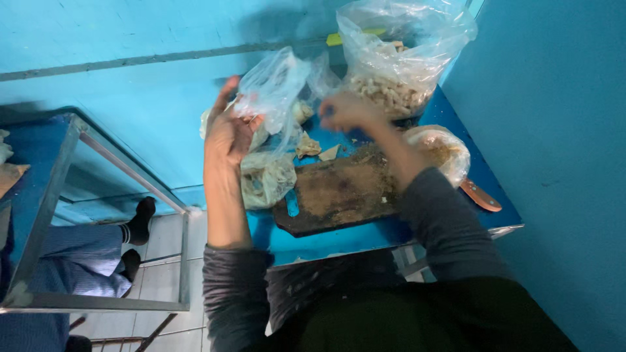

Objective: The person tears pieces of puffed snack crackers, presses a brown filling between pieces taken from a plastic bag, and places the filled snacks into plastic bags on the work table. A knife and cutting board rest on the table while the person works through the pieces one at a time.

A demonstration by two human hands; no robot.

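Observation:
My left hand [228,133] holds up a small clear plastic bag [274,88] by its edge, above a filled clear bag [264,179] lying on the blue table [326,244]. My right hand [349,111] is blurred, fingers curled, just right of the held bag and in front of a large clear bag of pale chunks [394,65]. Whether it grips anything is unclear. A dark wooden cutting board [339,192] covered in crumbs lies below both hands. A few pale pieces [316,150] rest beyond the board.
Another filled bag [447,150] sits at the board's right end, with an orange knife handle [481,196] beside it. A blue wall rises on the right. On the left stands a metal-framed table [59,195], with another person's legs in dark socks [134,228] under it.

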